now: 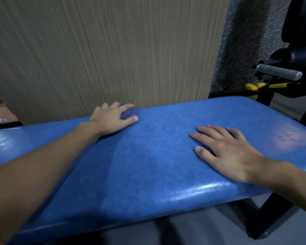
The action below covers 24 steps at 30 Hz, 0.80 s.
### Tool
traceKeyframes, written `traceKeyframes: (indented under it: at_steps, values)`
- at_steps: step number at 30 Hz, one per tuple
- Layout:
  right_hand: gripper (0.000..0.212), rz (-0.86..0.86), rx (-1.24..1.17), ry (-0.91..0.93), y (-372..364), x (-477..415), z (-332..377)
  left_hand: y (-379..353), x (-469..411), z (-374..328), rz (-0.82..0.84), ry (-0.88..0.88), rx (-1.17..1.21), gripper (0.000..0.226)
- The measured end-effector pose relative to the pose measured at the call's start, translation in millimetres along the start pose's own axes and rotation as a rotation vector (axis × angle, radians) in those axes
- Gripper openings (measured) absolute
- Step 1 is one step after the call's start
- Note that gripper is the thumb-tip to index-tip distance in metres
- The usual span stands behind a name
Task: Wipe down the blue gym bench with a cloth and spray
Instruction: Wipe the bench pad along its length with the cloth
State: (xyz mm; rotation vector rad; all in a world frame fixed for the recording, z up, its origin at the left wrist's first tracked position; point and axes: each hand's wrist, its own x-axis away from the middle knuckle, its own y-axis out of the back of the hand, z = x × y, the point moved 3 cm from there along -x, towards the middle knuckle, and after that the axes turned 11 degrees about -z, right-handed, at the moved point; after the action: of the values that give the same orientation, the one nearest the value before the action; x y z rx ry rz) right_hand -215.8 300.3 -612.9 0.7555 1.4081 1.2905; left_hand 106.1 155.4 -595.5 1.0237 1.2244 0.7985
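The blue padded gym bench (157, 156) runs across the view from lower left to upper right. My left hand (111, 117) reaches to the bench's far edge and grips a bunched blue cloth (128, 113), pressing it on the pad. My right hand (226, 152) lies flat on the bench top, palm down, fingers spread and holding nothing. A glossy patch shines on the pad at the right end. No spray bottle is in view.
A beige wood-grain panel (104, 50) stands right behind the bench. To the right is black gym equipment with a grey handle (279, 71) and a yellow lever (254, 86). Black frame legs (270, 216) stand under the bench on grey floor.
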Motion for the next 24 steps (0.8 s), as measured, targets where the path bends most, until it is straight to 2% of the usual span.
traceKeyframes:
  at_steps: [3,8,10,12,15,17,22,24]
  values:
    - [0.065,-0.004,-0.006,-0.007,1.2,-0.5,-0.2,21.6,41.1,-39.9,-0.028,-0.178,0.047,0.068]
    - [0.063,-0.019,-0.062,-0.058,7.2,-4.6,1.2,60.0,145.3,-122.5,-0.138,-0.673,0.227,0.061]
    - [0.061,-0.079,-0.098,-0.113,13.9,-7.8,3.1,63.4,157.2,-127.6,-0.127,-0.723,0.249,0.059]
    - [0.063,-0.127,-0.098,-0.098,16.7,-9.9,10.9,62.1,145.6,-119.0,-0.057,-0.667,0.288,0.059]
    - [0.067,-0.059,-0.098,-0.019,8.3,-6.9,28.8,46.6,105.1,-91.8,-0.038,-0.520,0.265,0.058]
    - [0.067,-0.009,-0.065,0.018,-1.0,-3.9,34.2,29.9,69.1,-58.0,-0.034,-0.382,0.218,0.059]
    - [0.065,-0.021,-0.040,0.025,-4.2,-3.9,30.6,0.5,-2.4,55.1,0.025,0.070,0.083,0.068]
    - [0.065,-0.019,-0.029,0.027,-4.9,-4.9,31.7,-4.6,-7.5,66.4,0.021,0.128,0.040,0.067]
